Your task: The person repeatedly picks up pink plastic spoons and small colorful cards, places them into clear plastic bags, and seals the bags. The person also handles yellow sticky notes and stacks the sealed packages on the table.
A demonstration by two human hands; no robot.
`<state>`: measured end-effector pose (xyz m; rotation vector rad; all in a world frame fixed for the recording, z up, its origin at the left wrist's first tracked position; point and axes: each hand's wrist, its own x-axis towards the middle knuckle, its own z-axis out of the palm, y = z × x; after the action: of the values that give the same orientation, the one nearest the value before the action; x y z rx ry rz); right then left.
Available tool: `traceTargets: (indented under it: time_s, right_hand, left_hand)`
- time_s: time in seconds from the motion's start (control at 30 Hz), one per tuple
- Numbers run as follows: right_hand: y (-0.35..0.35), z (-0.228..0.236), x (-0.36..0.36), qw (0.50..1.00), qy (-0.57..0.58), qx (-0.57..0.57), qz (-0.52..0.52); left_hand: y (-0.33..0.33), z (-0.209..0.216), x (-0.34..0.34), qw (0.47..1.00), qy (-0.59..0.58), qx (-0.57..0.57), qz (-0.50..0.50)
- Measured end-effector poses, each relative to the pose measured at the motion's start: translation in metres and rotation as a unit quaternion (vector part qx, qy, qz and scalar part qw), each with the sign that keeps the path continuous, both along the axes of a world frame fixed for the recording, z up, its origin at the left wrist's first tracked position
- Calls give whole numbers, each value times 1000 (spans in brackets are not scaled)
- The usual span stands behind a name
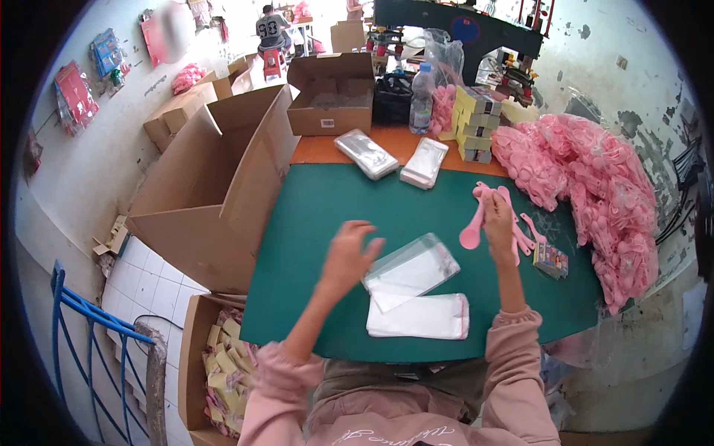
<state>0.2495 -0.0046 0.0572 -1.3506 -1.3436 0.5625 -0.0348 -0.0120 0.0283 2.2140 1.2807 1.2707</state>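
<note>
My right hand [497, 215] is closed around a pink plastic measuring spoon [470, 237], its round bowl hanging below the fingers on the left. Other pink spoons [525, 242] lie just right of that hand, close to a small stack of printed cards [550, 261]. With fingers apart and nothing in them, my left hand [348, 254] hovers left of the transparent plastic bags. One bag [418, 264] lies tilted, its lower end overlapping a pile of flat bags [420, 316] near the table's front edge.
The green tabletop [312, 215] has two bundles of bags [367, 154] [424, 163] at its far side. Bagged pink spoons [595, 186] heap up on the right. Behind stand stacked card packs [476, 123] and a water bottle [421, 100]. Cardboard boxes [186, 230] flank the left.
</note>
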Motion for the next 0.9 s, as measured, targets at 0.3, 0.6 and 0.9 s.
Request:
traceTargets:
  time_s: [0.3,0.6,0.9]
  right_hand:
    - [6,-56,-14,986,145,84,-4]
    - [6,-62,-16,996,15,46,-78]
    - [4,-52,-18,994,62,56,-74]
  left_hand:
    - [35,-49,60,979,89,-125,-132]
    - [52,-44,57,878,-238,-370,-189]
    - [53,-30,56,879,-119,-406,-220]
